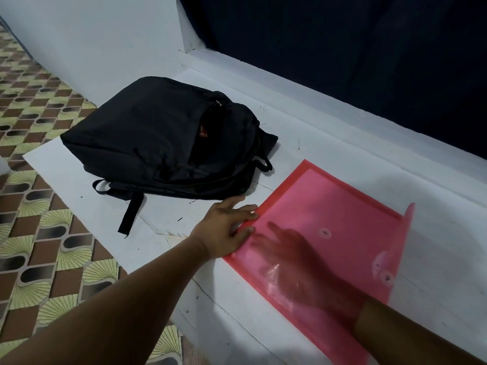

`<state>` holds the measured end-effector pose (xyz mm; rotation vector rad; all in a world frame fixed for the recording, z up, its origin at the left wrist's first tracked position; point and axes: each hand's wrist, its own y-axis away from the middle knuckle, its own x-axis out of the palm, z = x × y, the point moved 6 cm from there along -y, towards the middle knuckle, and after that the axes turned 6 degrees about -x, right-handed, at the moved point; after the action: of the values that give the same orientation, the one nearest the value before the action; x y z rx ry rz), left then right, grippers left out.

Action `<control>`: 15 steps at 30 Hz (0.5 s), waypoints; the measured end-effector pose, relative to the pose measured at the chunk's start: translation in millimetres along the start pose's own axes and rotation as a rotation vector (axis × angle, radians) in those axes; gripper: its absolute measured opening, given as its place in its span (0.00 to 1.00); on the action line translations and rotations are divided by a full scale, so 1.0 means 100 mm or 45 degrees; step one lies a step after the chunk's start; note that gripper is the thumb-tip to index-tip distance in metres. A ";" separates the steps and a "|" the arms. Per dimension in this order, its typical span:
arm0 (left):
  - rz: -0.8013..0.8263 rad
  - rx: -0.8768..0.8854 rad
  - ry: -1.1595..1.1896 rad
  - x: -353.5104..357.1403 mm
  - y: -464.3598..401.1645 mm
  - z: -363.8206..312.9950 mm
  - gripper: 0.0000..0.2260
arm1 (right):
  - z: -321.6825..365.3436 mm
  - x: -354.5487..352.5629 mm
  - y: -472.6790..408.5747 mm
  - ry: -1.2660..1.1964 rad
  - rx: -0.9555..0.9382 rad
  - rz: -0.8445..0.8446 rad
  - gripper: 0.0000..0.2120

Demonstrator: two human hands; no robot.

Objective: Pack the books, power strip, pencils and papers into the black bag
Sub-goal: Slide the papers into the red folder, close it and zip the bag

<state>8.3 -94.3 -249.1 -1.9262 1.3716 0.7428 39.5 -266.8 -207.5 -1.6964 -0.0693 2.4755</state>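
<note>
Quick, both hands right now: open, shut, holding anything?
Left hand: fingers pinch the near edge of the translucent red plastic envelope folder.
Right hand: inside the folder, fingers spread flat, open.

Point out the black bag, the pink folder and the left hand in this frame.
black bag (147, 135): head view, on its front panel.
pink folder (350, 206): head view, on its translucent face near the far edge.
left hand (224, 227): head view, on the back of the hand.

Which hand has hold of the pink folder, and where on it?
Left hand grips the pink folder at its left edge; right hand lies inside it, seen through the plastic.
</note>
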 end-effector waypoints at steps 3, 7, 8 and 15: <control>0.037 -0.052 0.051 0.01 0.00 0.03 0.19 | -0.32 0.26 0.22 0.277 0.128 0.215 0.26; 0.078 -0.092 0.088 -0.01 0.00 0.01 0.21 | -0.47 0.20 0.28 0.421 0.401 0.437 0.27; 0.081 -0.070 0.056 -0.02 0.00 -0.01 0.23 | -0.45 0.20 0.30 0.391 0.400 0.424 0.27; 0.130 -0.059 -0.049 -0.02 -0.02 -0.05 0.28 | -0.44 0.05 0.56 0.377 0.489 0.370 0.35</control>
<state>9.6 -96.6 -244.0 -1.8783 1.4501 0.8628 73.4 -323.1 -234.8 -1.9732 0.6801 2.1868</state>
